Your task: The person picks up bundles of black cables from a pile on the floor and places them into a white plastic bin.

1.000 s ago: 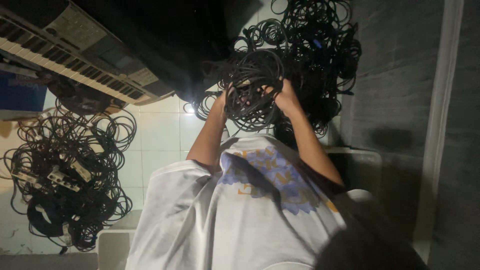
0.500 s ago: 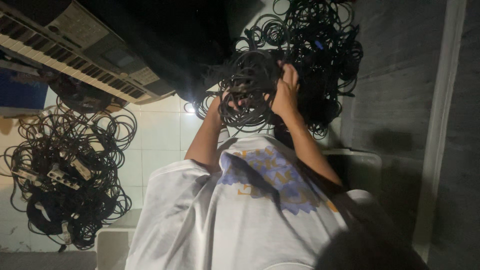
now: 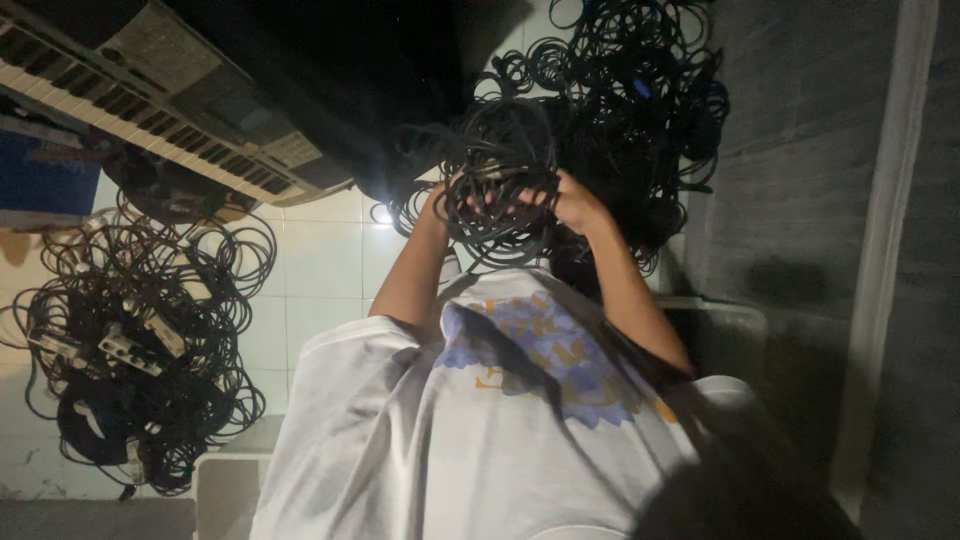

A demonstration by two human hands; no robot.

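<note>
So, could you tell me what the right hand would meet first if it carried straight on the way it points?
The right hand already grips the coil of black cables; beyond it, probably the big tangled cable pile on the floor, though depth is unclear.

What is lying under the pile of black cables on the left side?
The left cable pile rests on pale floor tiles. White power strips lie among it. The tiles directly beneath are covered.

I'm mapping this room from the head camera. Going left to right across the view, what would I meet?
Cable heap with power strips → keyboard → left hand → held cable coil → right hand → big cable pile → grey wall.
</note>
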